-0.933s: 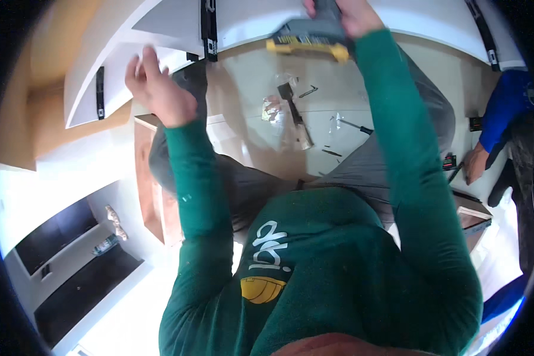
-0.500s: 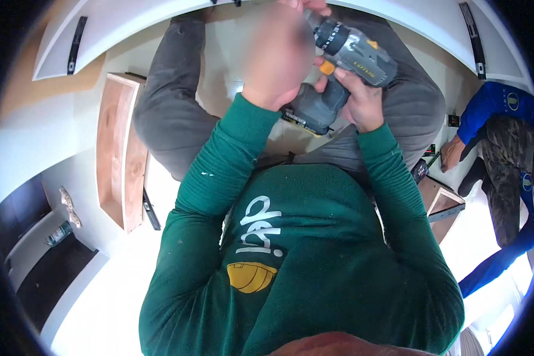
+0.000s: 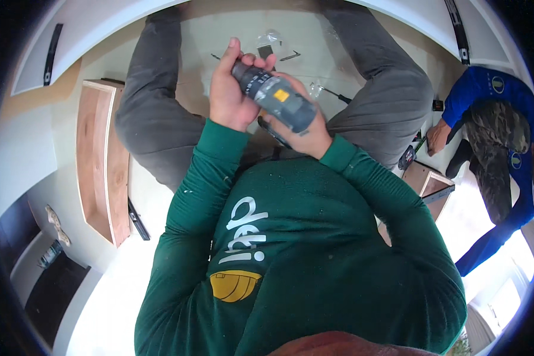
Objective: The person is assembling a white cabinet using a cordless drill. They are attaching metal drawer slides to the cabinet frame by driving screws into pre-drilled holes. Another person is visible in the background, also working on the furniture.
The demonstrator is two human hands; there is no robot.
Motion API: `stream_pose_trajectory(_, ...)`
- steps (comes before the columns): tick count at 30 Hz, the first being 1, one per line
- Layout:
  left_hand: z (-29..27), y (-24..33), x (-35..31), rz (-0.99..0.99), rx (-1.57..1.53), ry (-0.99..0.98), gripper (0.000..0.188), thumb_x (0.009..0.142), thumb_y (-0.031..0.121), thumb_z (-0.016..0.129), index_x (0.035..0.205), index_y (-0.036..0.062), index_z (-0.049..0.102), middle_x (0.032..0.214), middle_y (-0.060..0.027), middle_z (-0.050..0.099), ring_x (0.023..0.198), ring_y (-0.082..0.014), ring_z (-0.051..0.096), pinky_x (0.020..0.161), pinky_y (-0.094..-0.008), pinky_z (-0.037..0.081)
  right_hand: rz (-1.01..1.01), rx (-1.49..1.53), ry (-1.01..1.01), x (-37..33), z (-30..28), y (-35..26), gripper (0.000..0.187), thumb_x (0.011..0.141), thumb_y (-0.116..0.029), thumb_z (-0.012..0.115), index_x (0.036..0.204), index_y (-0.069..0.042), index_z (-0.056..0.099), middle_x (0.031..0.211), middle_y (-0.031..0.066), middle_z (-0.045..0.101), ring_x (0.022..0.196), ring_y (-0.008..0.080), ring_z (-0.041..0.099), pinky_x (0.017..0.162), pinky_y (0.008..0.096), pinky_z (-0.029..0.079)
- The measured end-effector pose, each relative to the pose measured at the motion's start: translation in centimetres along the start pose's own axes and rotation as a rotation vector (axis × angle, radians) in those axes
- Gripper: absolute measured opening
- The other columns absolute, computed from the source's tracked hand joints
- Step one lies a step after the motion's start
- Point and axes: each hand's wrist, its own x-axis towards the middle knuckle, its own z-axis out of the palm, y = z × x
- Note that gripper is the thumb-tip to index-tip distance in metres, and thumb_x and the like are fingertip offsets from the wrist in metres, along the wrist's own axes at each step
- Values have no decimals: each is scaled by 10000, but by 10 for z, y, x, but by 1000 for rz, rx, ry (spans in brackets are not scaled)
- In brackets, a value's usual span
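Observation:
A grey and black cordless drill [image 3: 277, 98] is held in front of my belly, its chuck pointing up and to the left. My right hand [image 3: 311, 133] is closed round the drill's handle, which is mostly hidden beneath the body. Against the chuck lies my left hand [image 3: 230, 95], palm turned up, thumb stretched out and fingers curled round the far side. No bit can be made out in the chuck. On the floor between my legs are a clear plastic packet [image 3: 269, 39], a small dark piece [image 3: 266, 52] and a thin metal bit [image 3: 291, 56].
A screwdriver [image 3: 336, 94] lies by my right leg. Left of me stands a wooden drawer box [image 3: 104, 160] beside a drawer slide [image 3: 137, 221]. White panels with slides [image 3: 53, 54] curve overhead. At right, a co-worker's hand [image 3: 438, 137] rests near another drawer box [image 3: 428, 181].
The drill has come down and left, now turned with its chuck up and left. My left hand has moved lower, and floor items once behind the hands now show.

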Motion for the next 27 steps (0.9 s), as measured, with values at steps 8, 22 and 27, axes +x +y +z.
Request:
stream_pose_trajectory(8,-8,-14,16,-11,32,60,454,1071,493,518,849,99,495,739,-57,545,767,-246,597,959,-498,548,66,65,75,-5,-7,13,722,832,-18,729,1491,-151,467,1310,140,666,1205,299,678,990,363,527)
stream_pose_trajectory(22,-11,-13,22,-63,157,58,406,1124,341,314,979,42,548,929,-120,635,995,-333,633,1032,-505,499,75,81,70,-2,-21,10,732,827,-20,736,1494,-152,464,1378,150,627,1255,330,641,1017,378,516)
stream_pose_trajectory(27,12,-8,21,-39,343,65,450,1129,326,293,1135,0,602,1073,-160,680,1122,-356,636,1028,-494,500,40,107,111,1,-31,8,775,808,3,770,1510,-121,464,1404,122,618,1249,236,636,1046,336,492)
